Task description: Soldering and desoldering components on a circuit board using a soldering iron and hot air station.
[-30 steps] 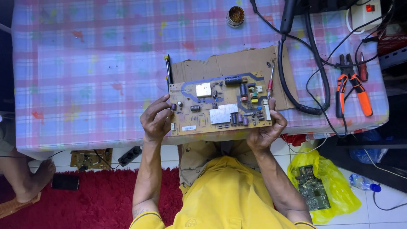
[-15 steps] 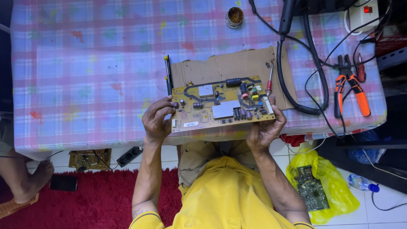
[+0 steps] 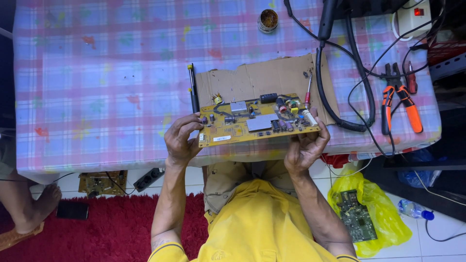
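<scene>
— Where's the circuit board [image 3: 255, 121]?
— Above the table's near edge, left hand [image 3: 180, 140] clamped on its nine-o'clock end, right hand [image 3: 305, 145] on its three-o'clock end, over a cardboard sheet [image 3: 264, 77].
— Any containers?
— At twelve o'clock, a small round tin [image 3: 267, 20], contents dark. At five o'clock on the floor, a yellow bag [image 3: 374, 213] holding a green board [image 3: 356, 216].

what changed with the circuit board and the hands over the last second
The yellow circuit board has tipped: a second ago it faced the camera almost flat, now it looks shallower, its far edge leaning away over the cardboard sheet. The left hand and right hand kept their grip on its two ends. The pliers, the black pen and the small tin stayed put.
</scene>
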